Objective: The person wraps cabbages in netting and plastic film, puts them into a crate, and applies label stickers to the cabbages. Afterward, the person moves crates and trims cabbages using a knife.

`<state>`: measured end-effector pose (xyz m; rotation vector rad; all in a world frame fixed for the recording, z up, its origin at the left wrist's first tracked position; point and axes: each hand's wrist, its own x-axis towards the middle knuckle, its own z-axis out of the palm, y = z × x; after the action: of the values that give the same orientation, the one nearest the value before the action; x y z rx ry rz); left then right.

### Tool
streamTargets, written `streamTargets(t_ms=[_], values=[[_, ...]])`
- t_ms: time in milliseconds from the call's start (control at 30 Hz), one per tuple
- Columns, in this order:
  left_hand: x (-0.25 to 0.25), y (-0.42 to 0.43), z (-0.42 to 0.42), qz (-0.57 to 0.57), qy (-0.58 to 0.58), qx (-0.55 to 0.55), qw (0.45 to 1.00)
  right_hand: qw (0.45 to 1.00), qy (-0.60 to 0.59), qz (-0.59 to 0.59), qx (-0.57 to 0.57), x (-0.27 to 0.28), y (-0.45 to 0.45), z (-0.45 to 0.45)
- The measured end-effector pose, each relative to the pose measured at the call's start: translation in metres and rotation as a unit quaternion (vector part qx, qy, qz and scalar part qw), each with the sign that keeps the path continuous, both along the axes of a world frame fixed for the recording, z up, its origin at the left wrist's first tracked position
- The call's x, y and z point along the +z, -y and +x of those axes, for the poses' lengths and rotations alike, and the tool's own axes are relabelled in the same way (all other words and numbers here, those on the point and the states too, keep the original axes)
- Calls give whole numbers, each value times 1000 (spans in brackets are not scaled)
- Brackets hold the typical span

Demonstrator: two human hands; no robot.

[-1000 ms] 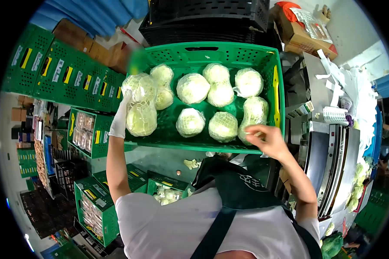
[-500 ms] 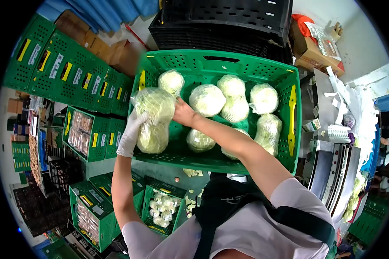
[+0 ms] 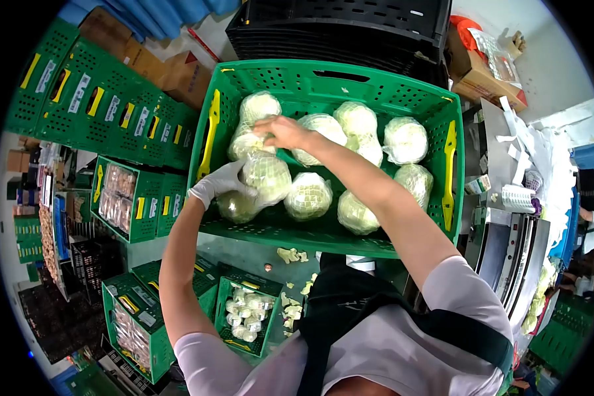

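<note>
A large green crate (image 3: 402, 92) in front of me holds several pale green cabbages wrapped in clear plastic. My left hand (image 3: 221, 183), in a white glove, grips a wrapped cabbage (image 3: 268, 178) near the crate's front left corner. Below that hand, partly covered, is another wrapped cabbage (image 3: 236, 207). My bare right hand (image 3: 282, 132) reaches across the crate, its fingers bent against a wrapped cabbage (image 3: 247, 144) at the left; the fingertips are partly hidden. Beside its wrist lies a further wrapped cabbage (image 3: 320, 137). At the front middle sits one more wrapped cabbage (image 3: 308, 196).
Black crates (image 3: 343, 33) are stacked behind. Green crates (image 3: 92, 99) line the left side. A smaller crate of wrapped white produce (image 3: 247, 313) stands on the floor near leaf scraps (image 3: 290, 255). At right is a metal machine (image 3: 508, 257); a cardboard box (image 3: 482, 79) is behind it.
The cabbage in my left hand has moved down and right, lower in the crate. My right hand has left its side and shifted up to the cabbage behind.
</note>
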<state>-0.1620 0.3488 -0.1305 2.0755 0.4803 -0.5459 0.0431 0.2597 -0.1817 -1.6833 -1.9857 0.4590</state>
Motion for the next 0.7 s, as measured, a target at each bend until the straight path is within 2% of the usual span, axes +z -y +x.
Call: streamTargets(t_ms=[67,100,167,200,267,333,367,400,467,500,533,600,633,667,700], values=[[-3,3,-8,38,-3,-60,997,996,-18,-22,-84,6,16,9],[-1,5,-12,35,-6,-67,997,996,-27,-25,-79,20,32,15],[5,14,-17,4,-39,34,999,993,-12,-4,-119,39,72,26],[12,24,-19,-40,30,69,996,991,-6,17,-130,45,95,35],[3,21,-31,-36,61,123,990,989,-29,51,-138,65,156,58],[42,45,-20,135,13,144,980,973,-102,30,-205,101,227,71],[37,48,-21,204,105,138,964,954,-132,43,-265,111,265,74],[40,58,-16,131,217,175,951,930,-161,58,-325,118,303,75],[84,116,2,20,276,252,927,882,-129,29,-452,130,384,68],[108,153,9,35,284,249,925,846,-166,36,-504,130,422,58],[119,188,14,-44,313,244,917,805,-202,43,-556,126,458,42],[121,256,16,-177,268,231,918,728,-275,42,-626,117,520,3],[121,286,24,-281,269,76,918,716,-270,19,-644,115,546,-20],[119,317,36,-393,199,-18,898,702,-266,-3,-661,112,568,-44],[108,351,48,-431,149,-107,883,672,-323,4,-667,103,587,-67]])
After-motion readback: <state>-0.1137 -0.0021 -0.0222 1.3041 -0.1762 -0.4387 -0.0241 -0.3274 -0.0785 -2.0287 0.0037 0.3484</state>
